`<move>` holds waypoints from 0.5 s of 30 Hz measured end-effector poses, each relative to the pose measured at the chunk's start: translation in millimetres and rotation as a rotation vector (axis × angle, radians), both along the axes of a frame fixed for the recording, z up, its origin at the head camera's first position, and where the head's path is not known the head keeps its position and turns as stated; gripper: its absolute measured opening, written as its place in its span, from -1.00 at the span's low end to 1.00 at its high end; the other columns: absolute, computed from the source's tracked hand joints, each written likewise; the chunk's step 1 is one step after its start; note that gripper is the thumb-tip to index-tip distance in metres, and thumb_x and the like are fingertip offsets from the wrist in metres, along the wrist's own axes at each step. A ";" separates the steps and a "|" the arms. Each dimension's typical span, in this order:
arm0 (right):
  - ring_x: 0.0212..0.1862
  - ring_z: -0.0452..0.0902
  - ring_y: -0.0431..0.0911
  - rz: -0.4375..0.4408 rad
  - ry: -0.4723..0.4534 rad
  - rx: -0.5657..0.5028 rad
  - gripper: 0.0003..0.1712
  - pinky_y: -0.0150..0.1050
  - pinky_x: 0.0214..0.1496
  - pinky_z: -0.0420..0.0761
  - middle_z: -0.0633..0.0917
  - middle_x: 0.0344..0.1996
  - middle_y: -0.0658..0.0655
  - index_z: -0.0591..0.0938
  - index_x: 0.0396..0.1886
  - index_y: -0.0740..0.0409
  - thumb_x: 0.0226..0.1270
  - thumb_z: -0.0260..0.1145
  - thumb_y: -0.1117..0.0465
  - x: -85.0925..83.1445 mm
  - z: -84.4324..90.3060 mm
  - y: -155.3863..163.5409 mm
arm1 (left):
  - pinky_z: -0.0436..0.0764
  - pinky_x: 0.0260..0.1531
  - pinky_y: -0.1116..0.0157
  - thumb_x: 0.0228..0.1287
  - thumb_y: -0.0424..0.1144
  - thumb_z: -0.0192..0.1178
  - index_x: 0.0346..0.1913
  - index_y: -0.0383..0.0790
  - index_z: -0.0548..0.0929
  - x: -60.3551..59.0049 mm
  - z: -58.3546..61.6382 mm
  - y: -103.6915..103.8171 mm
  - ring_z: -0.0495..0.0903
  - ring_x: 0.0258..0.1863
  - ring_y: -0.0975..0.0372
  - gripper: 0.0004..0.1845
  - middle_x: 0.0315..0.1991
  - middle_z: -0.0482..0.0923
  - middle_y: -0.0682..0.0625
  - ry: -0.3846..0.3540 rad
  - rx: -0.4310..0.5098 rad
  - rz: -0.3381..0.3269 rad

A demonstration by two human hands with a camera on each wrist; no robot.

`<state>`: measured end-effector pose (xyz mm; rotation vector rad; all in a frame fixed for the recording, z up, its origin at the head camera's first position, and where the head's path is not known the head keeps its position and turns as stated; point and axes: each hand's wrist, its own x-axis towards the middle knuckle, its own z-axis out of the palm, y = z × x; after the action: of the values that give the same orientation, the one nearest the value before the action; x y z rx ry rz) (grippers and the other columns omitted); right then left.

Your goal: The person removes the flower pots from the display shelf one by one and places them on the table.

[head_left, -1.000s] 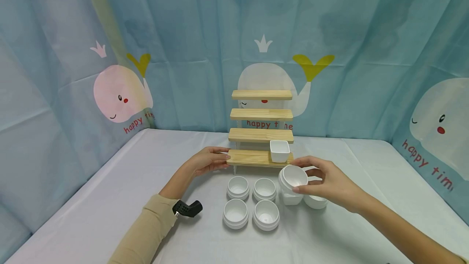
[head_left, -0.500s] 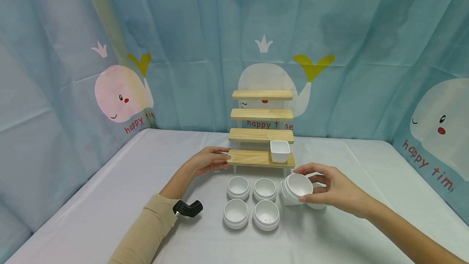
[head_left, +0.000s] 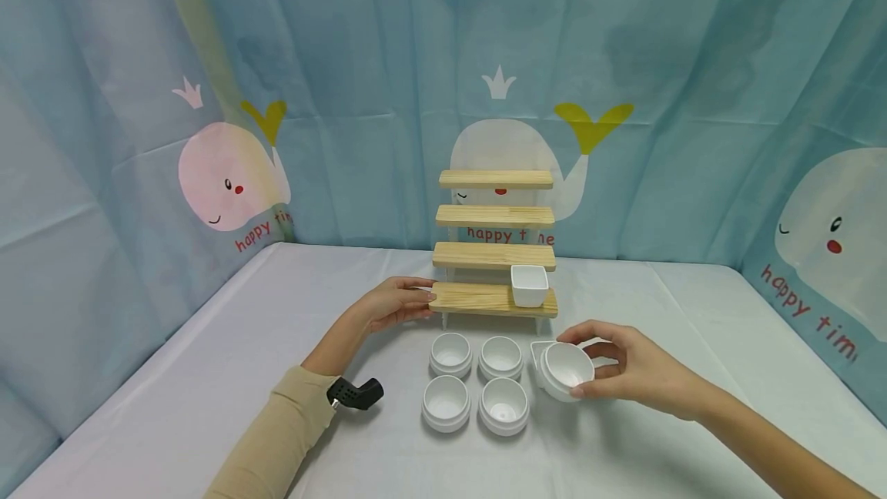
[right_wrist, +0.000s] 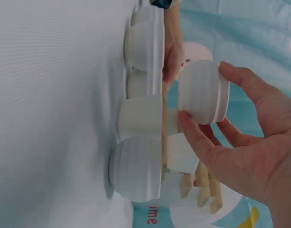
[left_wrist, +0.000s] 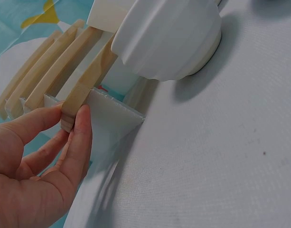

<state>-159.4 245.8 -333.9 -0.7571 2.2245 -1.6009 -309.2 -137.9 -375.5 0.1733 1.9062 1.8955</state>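
My left hand (head_left: 396, 305) pinches the left end of the lowest board of a four-step wooden display shelf (head_left: 478, 298), thumb against fingers in the left wrist view. A white square bowl (head_left: 530, 286) sits at that board's right end. In my right hand (head_left: 630, 364) is a white round bowl (head_left: 570, 366), gripped at its sides and tilted. The right wrist view shows this bowl apart from another square bowl (right_wrist: 140, 118) and a round bowl (right_wrist: 136, 168) on the table. The head view mostly hides those two behind the held bowl and hand.
Several white round bowls (head_left: 446, 404) stand in two rows on the white tablecloth (head_left: 374, 453), in front of the shelf. The three upper boards (head_left: 494, 256) rise in steps toward a blue curtain (head_left: 346, 137) with whale prints.
My right hand has moved the round bowl slightly right and toward me, away from the shelf. My left hand stays on the board.
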 end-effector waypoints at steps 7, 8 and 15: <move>0.03 0.66 -0.13 0.006 0.018 0.015 -0.35 -0.20 -0.08 0.83 0.57 0.21 0.16 0.53 0.29 0.39 0.26 0.57 0.33 0.6 -5.4 1.7 | 0.79 -0.13 0.41 0.56 -0.47 0.14 0.53 -0.56 0.28 -0.4 0.4 0.1 0.73 -0.22 0.28 -0.42 0.04 0.63 -0.20 -0.007 0.001 0.004; 0.04 0.65 -0.14 0.009 0.026 0.016 -0.36 -0.20 -0.08 0.83 0.58 0.20 0.17 0.54 0.29 0.39 0.26 0.57 0.33 0.6 -6.2 1.7 | 0.79 -0.13 0.41 0.56 -0.47 0.14 0.53 -0.55 0.28 -0.4 0.4 0.1 0.73 -0.22 0.28 -0.42 0.04 0.63 -0.19 -0.007 0.001 0.004; 0.01 0.70 -0.07 0.044 0.004 0.012 -0.36 -0.18 -0.05 0.83 0.57 0.21 0.26 0.53 0.30 0.39 0.27 0.56 0.34 1.4 -10.6 3.6 | 0.79 -0.14 0.42 0.56 -0.47 0.14 0.54 -0.55 0.27 -1.3 -0.8 0.1 0.73 -0.21 0.28 -0.41 0.07 0.62 -0.21 -0.009 0.005 0.002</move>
<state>-158.0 249.5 -344.5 -0.8010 2.2033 -1.5655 -310.5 -137.8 -376.2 0.1636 1.8972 1.8992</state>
